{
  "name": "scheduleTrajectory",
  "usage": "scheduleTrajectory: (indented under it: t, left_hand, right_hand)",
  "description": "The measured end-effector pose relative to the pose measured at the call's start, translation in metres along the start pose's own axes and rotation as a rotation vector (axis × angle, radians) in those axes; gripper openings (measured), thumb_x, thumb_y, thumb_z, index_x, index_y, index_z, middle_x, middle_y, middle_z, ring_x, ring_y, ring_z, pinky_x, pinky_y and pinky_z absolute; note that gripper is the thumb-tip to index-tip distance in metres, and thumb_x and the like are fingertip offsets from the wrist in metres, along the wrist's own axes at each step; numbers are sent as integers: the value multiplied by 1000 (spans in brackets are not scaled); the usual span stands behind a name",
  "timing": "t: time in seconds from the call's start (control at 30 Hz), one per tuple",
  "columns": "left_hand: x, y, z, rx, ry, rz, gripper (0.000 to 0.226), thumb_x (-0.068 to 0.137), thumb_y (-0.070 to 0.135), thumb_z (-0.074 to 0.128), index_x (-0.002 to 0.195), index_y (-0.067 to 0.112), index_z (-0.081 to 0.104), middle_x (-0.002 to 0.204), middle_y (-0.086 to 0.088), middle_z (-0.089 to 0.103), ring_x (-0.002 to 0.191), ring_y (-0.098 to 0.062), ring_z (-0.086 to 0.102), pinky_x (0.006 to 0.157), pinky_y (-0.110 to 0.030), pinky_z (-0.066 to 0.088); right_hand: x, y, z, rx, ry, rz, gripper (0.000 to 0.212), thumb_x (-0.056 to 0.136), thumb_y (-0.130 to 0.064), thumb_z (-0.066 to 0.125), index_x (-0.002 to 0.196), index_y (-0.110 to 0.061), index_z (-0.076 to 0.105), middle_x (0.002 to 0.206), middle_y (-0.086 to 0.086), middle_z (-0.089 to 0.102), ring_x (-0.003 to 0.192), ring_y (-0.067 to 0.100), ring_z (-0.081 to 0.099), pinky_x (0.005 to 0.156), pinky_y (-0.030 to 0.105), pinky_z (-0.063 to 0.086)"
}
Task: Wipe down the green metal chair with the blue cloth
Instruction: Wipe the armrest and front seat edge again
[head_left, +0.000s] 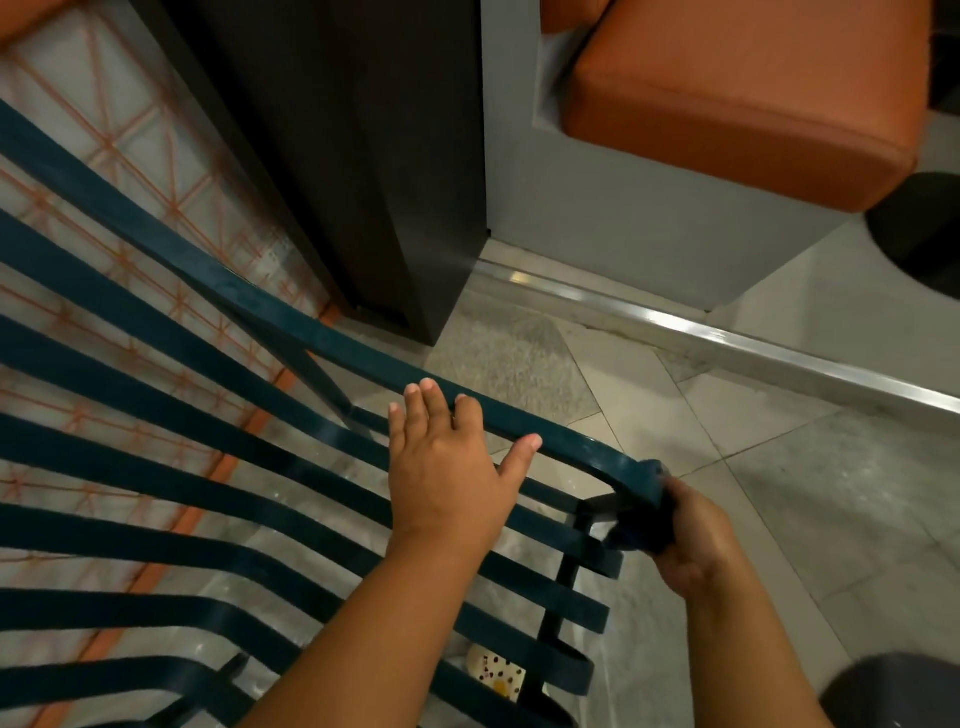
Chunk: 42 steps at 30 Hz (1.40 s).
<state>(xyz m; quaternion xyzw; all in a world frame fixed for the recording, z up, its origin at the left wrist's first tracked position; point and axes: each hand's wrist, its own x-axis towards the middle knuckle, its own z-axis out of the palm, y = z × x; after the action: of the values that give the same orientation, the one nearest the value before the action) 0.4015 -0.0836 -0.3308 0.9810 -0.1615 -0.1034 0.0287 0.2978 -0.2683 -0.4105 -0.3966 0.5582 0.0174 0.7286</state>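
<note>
Two hands on the job. My left hand (447, 467) lies flat and wide on the dark green slatted metal chair (218, 499), fingers straight, tips touching the top rail, thumb out toward 2 o'clock; it holds nothing, just steadies the frame. My right hand (685, 540) is curled tight round the dark blue cloth (636, 538), bunched small and pressed against the rounded corner of the rail at about 4 o'clock from the left hand. Most of the cloth is hidden in the grip; can't tell how much of it touches metal.

The chair fills the left half of view, slats running from 9 o'clock toward the corner. Beyond it at 12 o'clock is a dark brown panel (332, 156); at 1 o'clock an orange padded cushion (743, 93) on a grey base (623, 218). Pale stone floor tiles (779, 493) sit below. A small cream spotted object (493, 675) shows through the slats near 6 o'clock; can't identify it.

Judgement: corner wipe in progress, slats likely not done.

Risks:
- The cloth is wadded, so it probably only skims the outer curve and misses the rail underside and slat ends.
- Pushing hard at the corner could make the chair slide or rock on smooth tile if the flat left hand isn't bearing down.
- Fingers could catch in the slat gaps on a fast stroke.
</note>
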Motion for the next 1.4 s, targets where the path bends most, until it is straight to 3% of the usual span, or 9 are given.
scheduleTrajectory:
  t: [0.1, 0.2, 0.3, 0.4, 0.63, 0.97, 1.13, 1.3, 1.4]
  left_hand:
    - [0, 1, -3, 19, -21, 3, 87, 86, 75, 14, 146, 14, 29, 157, -20, 12, 147, -32, 3, 119, -46, 1]
    - [0, 0, -8, 33, -29, 12, 85, 87, 74, 14, 146, 15, 29, 157, -20, 14, 147, -32, 5, 118, -47, -4]
    - [-1, -8, -12, 33, -13, 33, 67, 95, 60, 16, 146, 20, 31, 158, -14, 17, 147, -28, 6, 117, -51, -6]
    - [-1, -22, -10, 15, 9, 76, 51, 101, 44, 20, 149, 28, 24, 160, -5, 13, 148, -23, 1, 115, -56, -9]
    - [20, -78, -15, 70, 60, 5, 60, 100, 32, 33, 151, 30, 1, 160, -1, -10, 145, -22, -18, 116, -55, -4]
    - [62, -178, -79, 94, 230, -107, 58, 99, 27, 32, 152, 23, 9, 161, -1, 0, 147, -22, -10, 118, -52, -1]
    - [63, -215, -118, 101, 477, -101, 60, 91, 22, 41, 148, 11, 29, 158, -9, 20, 147, -28, 3, 114, -60, -3]
    - [62, -242, -160, 222, 519, -518, 82, 89, 40, 48, 153, 18, 1, 160, -7, -8, 143, -36, -17, 105, -65, -14]
    - [60, -255, -171, 200, 529, -606, 84, 88, 41, 49, 153, 21, -1, 161, -5, -5, 144, -38, -13, 107, -66, -9]
  right_hand:
    - [-41, 2, 18, -195, 153, -287, 21, 100, -32, 39, 97, -27, 58, 102, 15, 61, 93, 32, 59, 85, 50, 49]
    - [-62, 18, 41, -552, 260, -700, 27, 96, -38, 41, 120, -39, 55, 135, 1, 52, 123, 22, 48, 101, 43, 41]
    - [-64, 25, 64, -844, 298, -1021, 42, 94, -30, 49, 136, -34, 45, 153, -8, 26, 145, 18, 15, 112, 38, 18]
    - [-58, 28, 90, -1142, 310, -1197, 51, 88, -26, 59, 137, -30, 46, 153, 1, 31, 146, 27, 13, 114, 49, 17]
    - [-59, 29, 169, -1403, 158, -1270, 81, 81, -11, 71, 146, -32, 28, 157, 4, 18, 146, 29, 3, 112, 48, -2]
    - [-70, 23, 283, -1404, -99, -1295, 74, 97, -10, 46, 151, -33, 1, 159, 3, -12, 139, 24, -24, 108, 42, -18]
    - [-70, 22, 325, -1405, -142, -1284, 83, 95, -7, 47, 149, -34, -10, 158, 2, -20, 143, 26, -22, 112, 44, -13]
    - [-76, 15, 359, -1364, -196, -1270, 77, 98, -10, 44, 150, -33, -7, 158, 2, -18, 145, 25, -18, 115, 41, -6]
    - [-86, 11, 379, -1294, -228, -1279, 72, 98, -15, 45, 150, -33, -1, 160, 3, -11, 146, 25, -11, 118, 43, 3]
